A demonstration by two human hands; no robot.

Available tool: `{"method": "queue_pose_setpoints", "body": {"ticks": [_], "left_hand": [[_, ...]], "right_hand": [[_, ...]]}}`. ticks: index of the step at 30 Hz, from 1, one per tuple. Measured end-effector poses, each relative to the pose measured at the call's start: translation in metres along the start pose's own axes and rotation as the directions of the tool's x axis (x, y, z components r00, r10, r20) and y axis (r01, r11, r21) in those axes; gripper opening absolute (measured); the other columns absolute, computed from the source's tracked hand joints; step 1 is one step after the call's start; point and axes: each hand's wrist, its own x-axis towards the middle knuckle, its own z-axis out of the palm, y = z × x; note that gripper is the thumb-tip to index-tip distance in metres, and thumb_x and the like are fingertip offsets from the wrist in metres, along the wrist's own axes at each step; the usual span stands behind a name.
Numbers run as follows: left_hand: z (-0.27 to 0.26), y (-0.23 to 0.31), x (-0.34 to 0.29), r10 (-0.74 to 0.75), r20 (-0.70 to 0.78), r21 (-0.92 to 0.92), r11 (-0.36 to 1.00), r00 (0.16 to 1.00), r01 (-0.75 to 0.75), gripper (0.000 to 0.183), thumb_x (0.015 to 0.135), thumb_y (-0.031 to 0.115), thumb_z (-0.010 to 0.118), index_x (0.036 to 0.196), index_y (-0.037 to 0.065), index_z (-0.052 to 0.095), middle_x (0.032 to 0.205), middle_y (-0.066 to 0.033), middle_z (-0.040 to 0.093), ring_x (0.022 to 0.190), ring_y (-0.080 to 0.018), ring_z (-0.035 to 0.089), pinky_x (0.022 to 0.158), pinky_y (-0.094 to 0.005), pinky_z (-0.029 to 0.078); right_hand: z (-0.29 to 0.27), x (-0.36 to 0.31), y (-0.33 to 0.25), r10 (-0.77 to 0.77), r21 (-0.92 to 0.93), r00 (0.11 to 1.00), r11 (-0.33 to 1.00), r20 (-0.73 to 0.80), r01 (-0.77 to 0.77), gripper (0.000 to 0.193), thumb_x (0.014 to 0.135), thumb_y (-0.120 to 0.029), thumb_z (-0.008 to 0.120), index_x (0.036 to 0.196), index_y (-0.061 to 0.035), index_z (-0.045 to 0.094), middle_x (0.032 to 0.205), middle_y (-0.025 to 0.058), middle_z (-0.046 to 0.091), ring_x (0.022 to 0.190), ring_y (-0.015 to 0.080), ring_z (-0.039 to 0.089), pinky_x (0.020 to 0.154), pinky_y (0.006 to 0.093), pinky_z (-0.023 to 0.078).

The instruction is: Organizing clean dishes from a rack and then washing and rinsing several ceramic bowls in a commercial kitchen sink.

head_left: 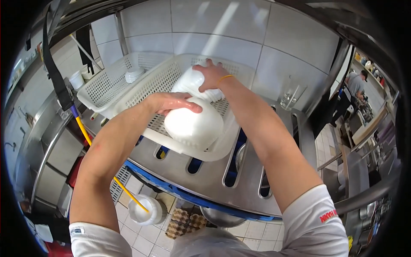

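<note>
Two groups of glossy white dishes stand on edge in a white perforated plastic basket (147, 139). My left hand (177, 103) is closed over the upper edge of the nearer white dishes (195, 124), thumb lying across the rounded side. Farther back, my right hand (209, 76), with a yellow band at its wrist, spreads its fingers around the stack of white dishes (188, 80). Their rounded undersides face me, so whether they are bowls or deep plates is hard to tell. The fingertips of my left hand are partly hidden behind the near dishes.
A second white basket (100, 92) on the left holds a small stack of white dishes (134, 74). The slotted steel counter (209, 188) supports the baskets. A glass jar (288, 100) stands at right. Below are a white bucket (145, 220) and egg trays (184, 222). A person (356, 83) works far right.
</note>
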Motion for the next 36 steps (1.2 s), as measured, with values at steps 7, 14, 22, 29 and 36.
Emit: {"method": "queue_pose_setpoints", "body": {"ticks": [7, 14, 22, 29, 36], "left_hand": [[-0.002, 0.016, -0.010, 0.248, -0.292, 0.178, 0.963, 0.924, -0.202, 0.086, 0.059, 0.028, 0.079, 0.131, -0.002, 0.041, 0.118, -0.0195, 0.055, 0.114, -0.0286, 0.050, 0.098, -0.0341, 0.038], [-0.006, 0.001, -0.043, 0.413, -0.413, 0.183, 0.911, 0.812, -0.370, 0.084, 0.054, 0.021, 0.080, 0.127, -0.005, 0.045, 0.109, -0.0184, 0.060, 0.102, -0.0267, 0.057, 0.092, -0.0306, 0.042], [0.013, 0.016, -0.054, 0.614, -0.569, 0.364, 0.784, 0.546, -0.502, 0.085, 0.055, 0.022, 0.083, 0.127, -0.003, 0.046, 0.112, -0.0174, 0.059, 0.102, -0.0244, 0.057, 0.093, -0.0308, 0.043], [0.021, 0.023, -0.091, 0.530, -0.842, 0.352, 0.393, -0.103, -0.849, 0.071, 0.069, 0.015, 0.078, 0.129, -0.001, 0.043, 0.111, -0.0150, 0.056, 0.095, -0.0219, 0.057, 0.082, -0.0324, 0.049], [0.171, 0.034, -0.170, 0.834, -0.321, 0.824, 0.011, -0.450, -0.567, 0.086, 0.056, 0.017, 0.087, 0.129, 0.004, 0.045, 0.122, -0.0160, 0.052, 0.106, -0.0267, 0.055, 0.089, -0.0375, 0.050]], "right_hand": [[0.013, 0.035, 0.067, 0.218, 0.133, 0.880, 0.975, -0.423, -0.178, 0.063, 0.069, -0.015, 0.060, 0.129, -0.0198, 0.040, 0.120, 0.0148, 0.053, 0.116, 0.0408, 0.046, 0.093, 0.0464, 0.045], [0.011, 0.023, 0.089, 0.391, 0.379, 0.834, 0.893, -0.389, -0.242, 0.043, 0.074, -0.008, 0.052, 0.116, -0.0113, 0.057, 0.108, 0.0197, 0.061, 0.101, 0.0361, 0.058, 0.089, 0.0407, 0.047], [-0.039, -0.025, 0.087, 0.684, 0.834, 0.587, 0.551, -0.432, -0.028, 0.046, 0.073, -0.004, 0.046, 0.118, -0.0101, 0.053, 0.100, 0.0171, 0.063, 0.091, 0.0355, 0.062, 0.071, 0.0490, 0.053], [-0.085, -0.208, 0.037, 0.583, 0.924, 0.811, -0.330, 0.038, 0.194, 0.052, 0.081, -0.002, 0.041, 0.131, -0.0098, 0.032, 0.121, 0.0197, 0.046, 0.099, 0.0452, 0.054, 0.070, 0.0656, 0.049], [-0.057, -0.427, -0.067, 0.743, 0.966, 0.668, -0.199, 0.039, 0.164, 0.049, 0.076, -0.002, 0.044, 0.125, -0.0040, 0.044, 0.106, 0.0164, 0.054, 0.088, 0.0337, 0.059, 0.053, 0.0503, 0.053]]}}
